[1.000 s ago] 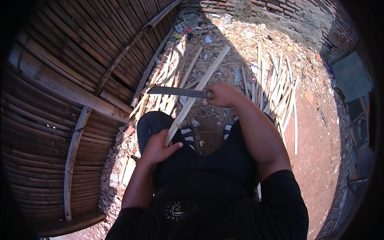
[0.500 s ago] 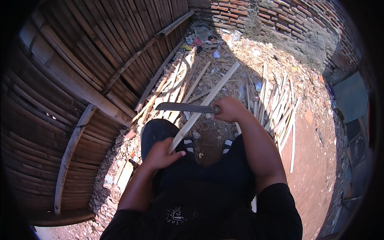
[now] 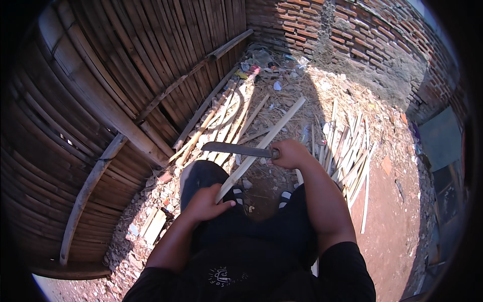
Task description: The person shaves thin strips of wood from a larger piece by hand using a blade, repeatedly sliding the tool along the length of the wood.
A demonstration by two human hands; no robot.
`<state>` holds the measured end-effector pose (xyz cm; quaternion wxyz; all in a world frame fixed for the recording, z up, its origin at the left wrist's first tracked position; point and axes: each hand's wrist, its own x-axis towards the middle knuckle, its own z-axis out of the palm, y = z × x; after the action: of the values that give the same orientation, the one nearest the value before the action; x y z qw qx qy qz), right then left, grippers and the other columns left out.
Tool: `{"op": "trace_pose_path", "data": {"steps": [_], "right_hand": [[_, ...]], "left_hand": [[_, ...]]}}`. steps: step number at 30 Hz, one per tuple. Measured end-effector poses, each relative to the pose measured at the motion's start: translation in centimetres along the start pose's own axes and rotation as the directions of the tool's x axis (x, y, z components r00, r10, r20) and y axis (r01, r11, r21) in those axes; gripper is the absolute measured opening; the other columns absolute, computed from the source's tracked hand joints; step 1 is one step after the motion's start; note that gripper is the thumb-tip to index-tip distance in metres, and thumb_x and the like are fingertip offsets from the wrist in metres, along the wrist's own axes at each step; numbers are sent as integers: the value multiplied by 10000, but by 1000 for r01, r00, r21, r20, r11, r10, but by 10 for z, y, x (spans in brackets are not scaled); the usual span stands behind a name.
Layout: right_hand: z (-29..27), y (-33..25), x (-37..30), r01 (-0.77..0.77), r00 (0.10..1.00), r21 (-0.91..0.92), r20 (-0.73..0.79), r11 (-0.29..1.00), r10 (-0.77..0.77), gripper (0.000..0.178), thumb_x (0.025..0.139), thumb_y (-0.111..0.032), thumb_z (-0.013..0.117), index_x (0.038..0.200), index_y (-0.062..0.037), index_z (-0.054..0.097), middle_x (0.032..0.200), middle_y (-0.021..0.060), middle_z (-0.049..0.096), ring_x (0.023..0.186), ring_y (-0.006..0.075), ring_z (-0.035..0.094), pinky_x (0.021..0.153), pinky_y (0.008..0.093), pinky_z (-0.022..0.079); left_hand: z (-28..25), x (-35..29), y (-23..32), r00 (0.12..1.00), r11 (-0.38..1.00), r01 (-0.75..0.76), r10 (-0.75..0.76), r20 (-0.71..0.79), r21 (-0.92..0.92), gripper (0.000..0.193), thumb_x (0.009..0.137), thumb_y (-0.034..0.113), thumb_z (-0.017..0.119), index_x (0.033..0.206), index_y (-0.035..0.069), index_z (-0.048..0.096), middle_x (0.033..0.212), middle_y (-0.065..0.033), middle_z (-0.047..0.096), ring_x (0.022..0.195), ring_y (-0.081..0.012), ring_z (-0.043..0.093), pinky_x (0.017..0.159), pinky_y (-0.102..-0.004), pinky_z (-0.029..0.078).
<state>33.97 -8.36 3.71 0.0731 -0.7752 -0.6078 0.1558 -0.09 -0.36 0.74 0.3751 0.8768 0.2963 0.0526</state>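
Observation:
My left hand (image 3: 207, 204) is closed around the near end of a long pale bamboo strip (image 3: 282, 124), close to my left knee. The strip slants away from me, up and to the right. My right hand (image 3: 291, 153) grips the handle of a machete (image 3: 234, 148). Its dark blade points left and crosses over the strip partway along; whether the edge touches the strip, I cannot tell. Most of the handle is hidden inside my fist.
Cut bamboo strips (image 3: 347, 151) lie in a heap on the right, with more bamboo pieces (image 3: 221, 118) on the left. A slatted bamboo wall (image 3: 110, 80) rises at my left, and a brick wall (image 3: 352, 38) stands at the back. Rubble and litter cover the ground.
The whole view has tilted, so the scene sits lower in the picture. My hands, the machete and the strip keep nearly the same places relative to one another.

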Motion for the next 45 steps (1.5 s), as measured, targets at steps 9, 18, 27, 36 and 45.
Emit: {"op": "trace_pose_path", "data": {"steps": [9,18,27,36,45], "right_hand": [[8,29,1,-74,992,3,-101,997,74,482,802,-418,814,1173,-116,754,1042,198,753,1037,399,715,926,528,563],[8,19,0,-76,993,74,-84,994,83,501,804,-426,817,1183,-105,750,1088,200,751,1069,396,709,958,529,550],[13,33,1,-10,999,33,-47,999,11,506,796,-432,828,1155,-84,751,1094,200,751,1073,398,710,949,520,551],[18,44,5,-109,977,118,-173,987,128,565,794,-446,827,1184,-47,740,1122,229,739,1117,420,691,994,507,540],[16,32,2,11,1000,38,-12,999,-10,543,792,-442,822,1174,-63,743,1117,226,739,1097,417,695,974,509,543]], "left_hand": [[2,2,-1,999,999,-45,45,13,20,567,868,498,813,1048,-9,633,829,-205,703,789,-396,722,712,-469,550],[2,1,-2,999,999,-35,35,8,7,554,862,479,828,1061,-4,641,849,-210,699,802,-389,711,720,-458,540],[3,3,1,999,999,-36,36,20,9,556,865,496,817,1030,-1,631,838,-207,706,797,-394,722,719,-470,549],[2,3,-1,999,999,-35,35,16,-6,548,856,477,833,1040,-3,641,828,-189,692,781,-346,710,703,-441,535],[3,4,1,1000,1000,-4,4,31,14,544,851,477,833,1032,1,642,838,-192,699,787,-360,712,711,-448,538]]}}
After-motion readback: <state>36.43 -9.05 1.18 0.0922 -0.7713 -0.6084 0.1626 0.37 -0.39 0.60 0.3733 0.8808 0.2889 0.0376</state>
